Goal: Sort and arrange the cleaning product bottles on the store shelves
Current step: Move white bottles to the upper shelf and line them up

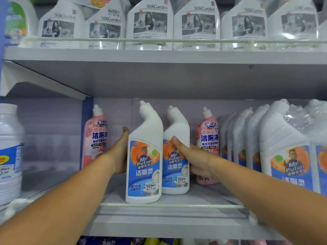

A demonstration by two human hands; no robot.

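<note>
Two white Mr Puton toilet-cleaner bottles stand side by side on the middle shelf (169, 211). The front bottle (144, 156) is nearest the rail, and my left hand (121, 152) grips its left side with fingers wrapped behind it. The second bottle (176, 156) stands just right and slightly behind. My right hand (192, 157) holds that one from its right side, thumb across the label. A pink toilet-cleaner bottle (94, 138) stands behind on the left, another pink bottle (208, 137) behind on the right.
A row of shrink-wrapped Mr Puton bottles (283, 149) fills the shelf's right end. A large white tub (9, 152) stands at far left. White SukGarden bottles (150, 23) line the upper shelf. Coloured bottle tops show below the shelf edge.
</note>
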